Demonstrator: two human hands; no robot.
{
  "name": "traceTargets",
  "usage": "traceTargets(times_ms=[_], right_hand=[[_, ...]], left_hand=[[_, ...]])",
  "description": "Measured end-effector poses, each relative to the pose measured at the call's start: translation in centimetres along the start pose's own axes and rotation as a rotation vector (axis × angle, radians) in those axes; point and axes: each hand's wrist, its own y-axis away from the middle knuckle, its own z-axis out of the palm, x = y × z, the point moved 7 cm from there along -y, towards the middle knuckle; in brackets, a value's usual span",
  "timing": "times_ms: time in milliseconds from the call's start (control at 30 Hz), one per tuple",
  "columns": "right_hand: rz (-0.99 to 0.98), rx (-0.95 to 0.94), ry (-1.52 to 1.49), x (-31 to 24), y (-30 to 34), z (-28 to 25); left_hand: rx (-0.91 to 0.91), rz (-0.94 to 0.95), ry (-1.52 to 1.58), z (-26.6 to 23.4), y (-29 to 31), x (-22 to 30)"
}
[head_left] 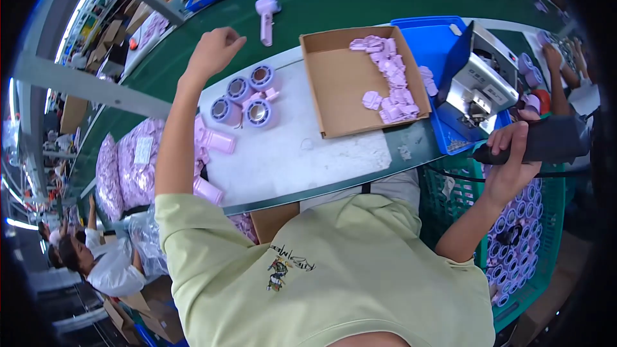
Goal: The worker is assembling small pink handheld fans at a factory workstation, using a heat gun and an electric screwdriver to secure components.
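My left hand is over the near side of the green conveyor belt, loosely curled and empty, with the thumb apart from the fingers. Just right of it, not touching, lies a pale purple handheld fan body. Below that hand, several round purple fan heads stand grouped on the white work surface. Pink handle shells lie partly behind my left forearm. At the right, my right hand is wrapped round a black electric screwdriver, its tip pointing left and its cable trailing below.
A shallow cardboard box holds small pink parts. Beside it, a blue tray carries a metal screw-feeder box. A green crate full of round purple parts stands low right. Stuffed plastic bags sit left. Other people work nearby.
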Motion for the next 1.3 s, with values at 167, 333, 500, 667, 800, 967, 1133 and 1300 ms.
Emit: traceTargets(times_ms=[167,333,500,667,800,967,1133,1300], right_hand=[[0.01,0.002,0.139,1.1,-0.3,2.0],[-0.329,0.225,0.354,0.5,1.3,5.1],[-0.863,0.177,0.732,-0.2,7.2,8.7],[-0.447,-0.617,0.541,1.4,9.3,23.5],[-0.097,-1.036,0.914,8.2,10.1,32.0],[-0.254,-1.191,0.867,10.2,11.0,32.8],[-0.365,-1.288,0.431,4.4,9.7,27.7],[-0.386,-1.477,0.401,3.3,9.8,25.8]], left_hand=[[0.018,-0.386,-0.29,-1.3,11.1,-5.0],[0.184,-0.492,-0.418,2.4,18.2,-6.4],[0.166,-0.653,-0.146,4.1,20.0,-6.7],[0.418,-0.477,-0.004,3.2,21.6,-3.0],[0.35,-0.493,0.404,4.6,23.6,-1.3],[0.163,-0.498,1.484,9.9,25.3,1.2],[-0.153,-0.494,1.849,12.7,25.2,4.1],[-0.491,-0.367,1.67,12.4,24.1,7.5]])
